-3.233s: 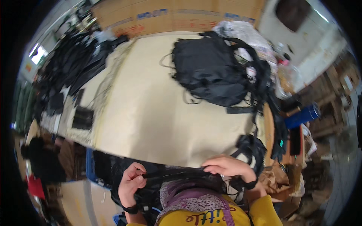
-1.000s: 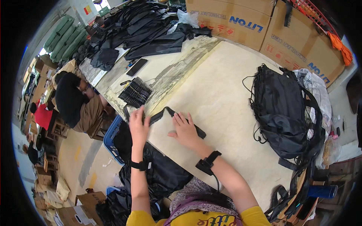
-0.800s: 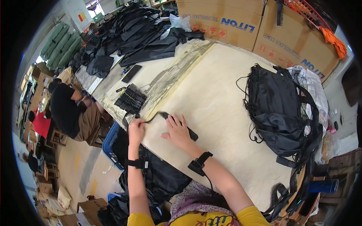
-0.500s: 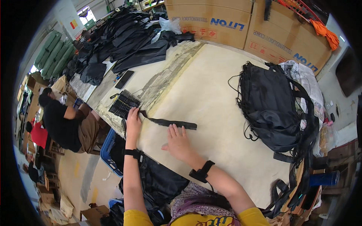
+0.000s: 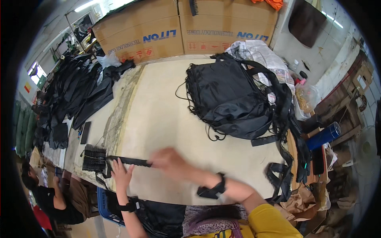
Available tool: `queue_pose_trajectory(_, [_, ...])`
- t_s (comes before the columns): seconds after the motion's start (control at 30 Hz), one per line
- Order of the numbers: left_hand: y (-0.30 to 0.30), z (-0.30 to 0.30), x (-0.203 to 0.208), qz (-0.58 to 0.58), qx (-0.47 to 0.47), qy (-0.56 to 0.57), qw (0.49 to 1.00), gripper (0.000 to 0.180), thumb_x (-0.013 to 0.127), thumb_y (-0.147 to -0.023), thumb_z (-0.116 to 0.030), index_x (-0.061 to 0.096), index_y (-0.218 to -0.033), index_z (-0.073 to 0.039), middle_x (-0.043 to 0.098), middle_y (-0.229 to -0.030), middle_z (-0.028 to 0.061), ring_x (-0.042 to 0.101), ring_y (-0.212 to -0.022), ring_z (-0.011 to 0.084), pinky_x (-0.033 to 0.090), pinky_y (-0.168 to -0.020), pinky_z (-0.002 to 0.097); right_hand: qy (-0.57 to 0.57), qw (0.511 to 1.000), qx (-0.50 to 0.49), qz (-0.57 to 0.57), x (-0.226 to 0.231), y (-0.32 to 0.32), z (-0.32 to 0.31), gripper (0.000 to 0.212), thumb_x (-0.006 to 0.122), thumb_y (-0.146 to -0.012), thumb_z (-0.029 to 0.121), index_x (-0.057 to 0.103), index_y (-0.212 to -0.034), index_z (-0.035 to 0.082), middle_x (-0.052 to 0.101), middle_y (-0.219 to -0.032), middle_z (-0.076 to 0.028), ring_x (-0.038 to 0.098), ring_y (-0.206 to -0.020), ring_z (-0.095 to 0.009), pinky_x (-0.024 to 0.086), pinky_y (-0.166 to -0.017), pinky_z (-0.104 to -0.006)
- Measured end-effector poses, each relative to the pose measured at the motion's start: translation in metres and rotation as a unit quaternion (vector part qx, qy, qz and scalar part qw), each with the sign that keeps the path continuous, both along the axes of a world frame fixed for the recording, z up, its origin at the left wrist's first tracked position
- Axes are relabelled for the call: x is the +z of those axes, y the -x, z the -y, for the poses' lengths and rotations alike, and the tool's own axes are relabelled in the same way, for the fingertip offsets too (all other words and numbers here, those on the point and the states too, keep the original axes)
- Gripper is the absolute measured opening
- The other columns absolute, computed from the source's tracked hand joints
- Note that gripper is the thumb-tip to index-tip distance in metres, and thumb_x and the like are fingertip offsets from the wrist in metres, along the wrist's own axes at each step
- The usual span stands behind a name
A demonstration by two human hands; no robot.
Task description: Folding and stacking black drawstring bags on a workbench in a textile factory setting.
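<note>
Left hand (image 5: 122, 178) palm-down, fingers (image 5: 118, 166) extended — right hand (image 5: 168, 162) blurred, its forearm (image 5: 240, 191) angled leftward.

A pale worktable (image 5: 154, 107) filled the middle of the frame, and two large cardboard cartons (image 5: 139, 31) stood along its far edge at top center. A bright window (image 5: 35, 72) and a fluorescent tube (image 5: 85, 5) shone at upper left. A whitish wall (image 5: 332, 44) rose at upper right; tan floor (image 5: 89, 227) showed at lower left.
</note>
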State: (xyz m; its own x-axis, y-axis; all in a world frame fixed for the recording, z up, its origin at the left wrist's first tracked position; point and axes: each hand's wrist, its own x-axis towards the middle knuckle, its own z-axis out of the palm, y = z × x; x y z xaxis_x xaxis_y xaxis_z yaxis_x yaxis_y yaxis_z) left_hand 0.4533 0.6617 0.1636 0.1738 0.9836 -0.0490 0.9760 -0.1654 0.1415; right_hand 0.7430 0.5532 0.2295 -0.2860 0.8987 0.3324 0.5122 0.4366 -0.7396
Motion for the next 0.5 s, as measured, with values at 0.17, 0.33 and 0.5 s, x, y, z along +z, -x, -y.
queue_pose_trajectory(0.17, [-0.025, 0.031, 0.018, 0.068, -0.039, -0.039, 0.996, 0.080, 0.063, -0.088, -0.047, 0.029, -0.149, -0.007, 0.021, -0.155, 0.0244, 0.020, -0.144, 0.0378, 0.015, -0.112, 0.0604, -0.126, 0.879, -0.457, 0.056, 0.050, -0.220, 0.011, 0.020, 0.054, -0.087, 0.011, 0.071, -0.096, 0.004, 0.069, -0.096, -0.017, 0.064, -0.093, -0.036, 0.049, -0.083, -0.0443])
queue_pose_trajectory(0.33, [-0.058, 0.077, 0.042, 0.081, -0.152, 0.002, 0.985, 0.069, 0.068, -0.087, -0.033, 0.038, -0.145, -0.010, 0.021, -0.156, 0.0220, 0.020, -0.144, 0.0390, 0.013, -0.113, 0.0595, 0.279, 0.894, -0.204, 0.285, 0.010, -0.351, -0.008, 0.039, 0.070, -0.079, 0.019, 0.067, -0.117, 0.009, 0.067, -0.117, -0.015, 0.062, -0.111, -0.030, 0.047, -0.094, -0.0361])
queue_pose_trajectory(0.5, [-0.081, 0.117, 0.059, 0.113, -0.192, 0.009, 0.975, 0.069, 0.070, -0.086, -0.034, 0.042, -0.143, -0.010, 0.021, -0.156, 0.0215, 0.022, -0.143, 0.0390, 0.012, -0.112, 0.0609, 0.261, 0.918, -0.213, 0.209, 0.022, -0.337, -0.013, 0.024, 0.071, -0.082, 0.018, 0.070, -0.096, -0.001, 0.068, -0.083, -0.009, 0.061, -0.077, -0.018, 0.047, -0.074, -0.0315])
